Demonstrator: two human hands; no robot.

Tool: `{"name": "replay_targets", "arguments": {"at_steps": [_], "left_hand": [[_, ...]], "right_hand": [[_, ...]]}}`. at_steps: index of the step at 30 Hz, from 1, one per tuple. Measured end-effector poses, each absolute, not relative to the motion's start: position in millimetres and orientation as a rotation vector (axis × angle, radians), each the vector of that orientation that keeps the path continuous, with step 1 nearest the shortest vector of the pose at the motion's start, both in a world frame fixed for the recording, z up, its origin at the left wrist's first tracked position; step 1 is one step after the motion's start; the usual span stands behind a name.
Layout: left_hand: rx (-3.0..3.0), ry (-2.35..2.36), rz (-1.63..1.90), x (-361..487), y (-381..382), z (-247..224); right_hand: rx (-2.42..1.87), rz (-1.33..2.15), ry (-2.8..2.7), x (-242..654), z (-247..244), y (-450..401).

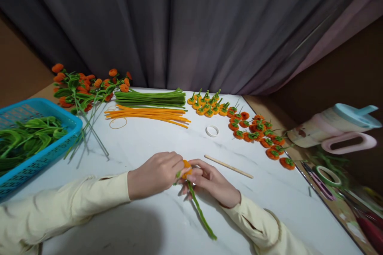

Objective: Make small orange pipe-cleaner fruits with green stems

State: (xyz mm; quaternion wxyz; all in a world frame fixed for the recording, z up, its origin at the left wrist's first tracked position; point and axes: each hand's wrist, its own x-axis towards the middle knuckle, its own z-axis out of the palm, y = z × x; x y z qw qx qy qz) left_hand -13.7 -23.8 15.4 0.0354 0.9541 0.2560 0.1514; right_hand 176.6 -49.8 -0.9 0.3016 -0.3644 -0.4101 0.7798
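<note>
Near the front middle of the table, both hands hold a small yellow-orange pipe-cleaner ball [187, 169]. My left hand [157, 173] is closed at its left side, with a bit of green showing by the fingertips. From the other side, the fingers and thumb of my right hand [215, 181] pinch the ball. A green pipe cleaner [200, 211] hangs from it toward the table's front. Fingers cover part of the ball, so how the green is joined to it is hidden. A thin wooden stick [229, 166] lies just beyond my right hand.
Green pipe cleaners [151, 99] and orange pipe cleaners [149, 116] lie at the back, beside finished yellow balls [209, 107] and orange balls [257, 127]. A white ring [212, 130] lies mid-table. Left is a blue basket [38, 159]; right, a tumbler [323, 125] and green tape [328, 176].
</note>
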Motion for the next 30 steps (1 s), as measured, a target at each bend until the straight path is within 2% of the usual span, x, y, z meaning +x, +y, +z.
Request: {"name": "replay_targets", "arguments": {"at_steps": [6,16,19,22,25,30], "left_hand": [[2.913,0.584,0.603,-12,-34,17],[1.906,0.850,0.453,-13,-13,33],[2.084,0.919,0.478,-15,-10,38],[2.583,0.846,0.542,-14,-18,47],[2.983,0.753,0.414,-7,-30,51],[2.988,0.900,0.211,1,-33,47]], "right_hand": [[-0.954,1.983,-1.129,171,-2,-53],[-0.937,1.974,-1.083,176,-8,-48],[-0.977,1.935,-1.122,175,-8,-49],[-0.980,1.898,-1.170,172,-8,-50],[-0.979,1.873,-1.178,169,-7,-52],[-0.972,1.876,-1.167,167,-7,-54]]}}
